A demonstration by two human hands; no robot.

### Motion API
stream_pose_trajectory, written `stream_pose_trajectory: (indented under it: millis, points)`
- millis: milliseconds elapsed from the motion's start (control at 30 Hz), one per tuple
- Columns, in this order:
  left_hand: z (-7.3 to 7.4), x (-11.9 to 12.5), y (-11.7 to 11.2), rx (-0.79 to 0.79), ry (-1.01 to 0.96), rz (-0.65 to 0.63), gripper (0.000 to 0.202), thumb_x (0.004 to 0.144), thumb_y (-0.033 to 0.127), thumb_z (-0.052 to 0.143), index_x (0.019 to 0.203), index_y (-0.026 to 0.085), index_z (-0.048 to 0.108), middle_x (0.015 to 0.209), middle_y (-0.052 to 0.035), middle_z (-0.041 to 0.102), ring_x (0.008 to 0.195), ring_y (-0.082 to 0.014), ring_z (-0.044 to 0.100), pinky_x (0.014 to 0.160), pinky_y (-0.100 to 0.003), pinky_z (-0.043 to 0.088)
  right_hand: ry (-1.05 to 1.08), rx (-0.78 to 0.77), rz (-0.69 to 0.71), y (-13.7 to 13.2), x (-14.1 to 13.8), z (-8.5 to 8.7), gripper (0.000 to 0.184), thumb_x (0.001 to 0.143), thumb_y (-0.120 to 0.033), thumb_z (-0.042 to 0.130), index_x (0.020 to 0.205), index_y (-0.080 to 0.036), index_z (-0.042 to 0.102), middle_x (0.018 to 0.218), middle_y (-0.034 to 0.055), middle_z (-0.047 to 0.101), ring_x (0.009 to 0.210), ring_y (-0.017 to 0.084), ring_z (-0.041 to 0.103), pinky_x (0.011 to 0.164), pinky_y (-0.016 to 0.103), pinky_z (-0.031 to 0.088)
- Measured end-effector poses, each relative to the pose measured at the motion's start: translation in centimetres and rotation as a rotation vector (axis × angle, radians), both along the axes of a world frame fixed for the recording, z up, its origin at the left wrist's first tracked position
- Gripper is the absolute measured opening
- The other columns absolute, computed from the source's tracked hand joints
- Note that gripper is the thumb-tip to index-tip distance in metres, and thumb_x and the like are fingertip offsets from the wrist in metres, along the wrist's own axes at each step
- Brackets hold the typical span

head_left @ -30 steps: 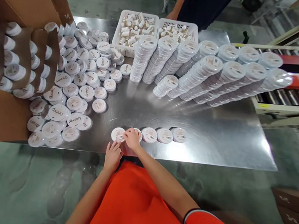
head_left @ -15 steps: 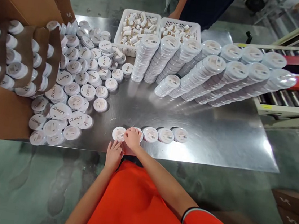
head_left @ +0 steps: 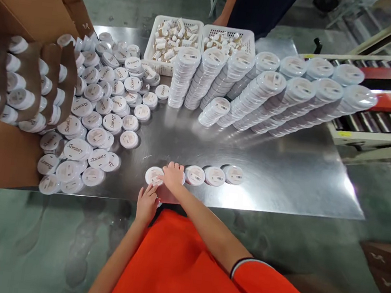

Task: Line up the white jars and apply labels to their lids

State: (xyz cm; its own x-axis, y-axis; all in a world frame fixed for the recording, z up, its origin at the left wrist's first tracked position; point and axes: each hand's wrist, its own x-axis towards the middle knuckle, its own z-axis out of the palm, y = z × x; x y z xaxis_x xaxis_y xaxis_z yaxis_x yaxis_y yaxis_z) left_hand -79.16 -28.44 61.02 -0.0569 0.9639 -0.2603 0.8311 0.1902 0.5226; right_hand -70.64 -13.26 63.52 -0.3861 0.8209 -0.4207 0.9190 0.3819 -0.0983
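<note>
Five round white flat jars stand in a row near the front of the metal table. My right hand is over the second jar from the left, mostly hiding it. Its thumb side reaches the leftmost jar, which has a printed face up; the fingers are bent and apart. Just in front of that jar, at the table edge, my left hand has its fingers curved, with a small white bit showing beside the palm. What it holds is mostly hidden.
Jars marked "beauty" lie heaped at left beside an open carton with brown dividers. Tall leaning jar stacks stand at the back. Behind are two white baskets of small bottles, and another person's arm.
The camera view has shifted slightly. My right hand's fingers have moved a little over the second jar, and its thumb side remains at the leftmost jar. My left hand stays nearly in place.
</note>
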Motion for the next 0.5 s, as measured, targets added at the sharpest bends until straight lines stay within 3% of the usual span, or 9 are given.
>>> stream_pose_trajectory:
  millis: [167,300,367,500]
  points:
    - [0.2,0.0,0.5,-0.014,-0.013,0.033,0.022,0.088,0.010,0.050,0.086,0.018,0.070,0.141,-0.0098,0.060,0.139,-0.0285,0.047,0.115,-0.057,0.036,0.016,-0.009,0.029,0.2,0.0,0.3,0.021,0.091,-0.030,0.061,0.099,-0.019,0.076,0.115,0.0162,0.063,0.109,0.031,0.050,0.092,0.045,0.031]
    - [0.3,-0.5,0.8,0.000,-0.078,0.042,0.023,0.088,0.012,0.048,0.083,0.018,0.070,0.139,-0.0088,0.062,0.138,-0.0278,0.048,0.116,-0.053,0.037,0.124,0.062,0.040,-0.8,-0.2,0.9,0.026,0.091,-0.021,0.053,0.111,-0.016,0.069,0.118,0.0186,0.064,0.111,0.031,0.051,0.097,0.047,0.032]
    - [0.2,-1.0,0.1,0.051,-0.138,0.096,0.026,0.089,0.017,0.047,0.076,0.019,0.068,0.139,-0.0097,0.062,0.139,-0.0276,0.048,0.114,-0.048,0.040,0.214,0.088,0.149,-1.7,-0.1,0.5,0.034,0.089,-0.026,0.059,0.120,-0.014,0.063,0.133,0.0195,0.057,0.121,0.031,0.049,0.101,0.046,0.033]
    - [0.3,-2.4,-3.0,0.138,-0.267,0.335,0.040,0.093,0.037,0.040,0.071,0.021,0.068,0.139,-0.0125,0.061,0.133,-0.0307,0.054,0.102,-0.046,0.050,0.242,0.034,0.418,-2.8,-0.1,-1.3,0.073,0.069,-0.043,0.081,0.131,-0.013,0.054,0.158,0.0232,0.031,0.144,0.038,0.028,0.113,0.052,0.027]
